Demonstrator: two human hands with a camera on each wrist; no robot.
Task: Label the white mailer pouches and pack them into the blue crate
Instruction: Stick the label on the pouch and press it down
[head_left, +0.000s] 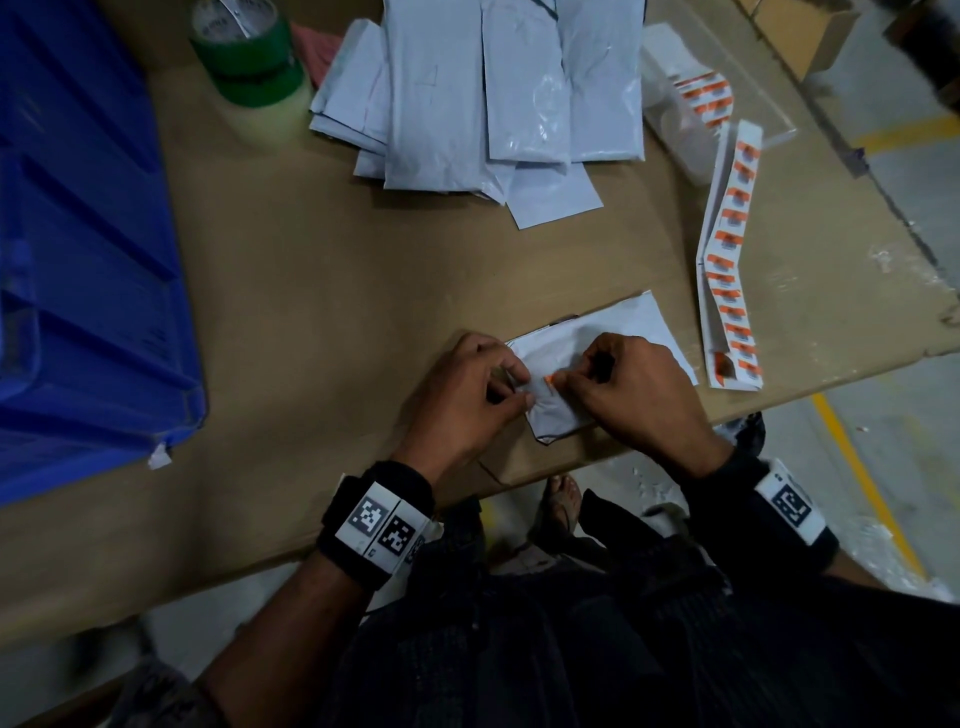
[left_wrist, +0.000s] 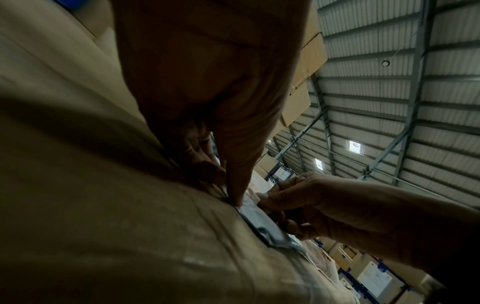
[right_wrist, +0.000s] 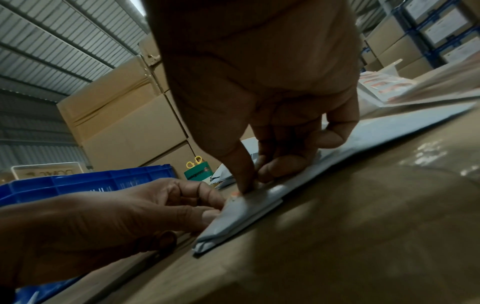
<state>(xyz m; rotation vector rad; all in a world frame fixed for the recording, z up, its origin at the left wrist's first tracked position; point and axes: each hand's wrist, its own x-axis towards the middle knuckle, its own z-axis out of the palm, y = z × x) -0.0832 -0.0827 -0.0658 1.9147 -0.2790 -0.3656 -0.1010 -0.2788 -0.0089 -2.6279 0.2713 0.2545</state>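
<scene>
Pouch (head_left: 623, 322) under hands, label (head_left: 549, 381) seemingly pinched

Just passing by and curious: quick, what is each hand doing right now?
Left hand: fingers curled, holding the white mailer pouch down.
Right hand: pinching an orange label onto it.

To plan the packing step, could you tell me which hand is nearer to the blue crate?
Left. The left hand holds the white mailer pouch on the side towards the blue crate; the right hand works on the pouch's far side from it.
</scene>
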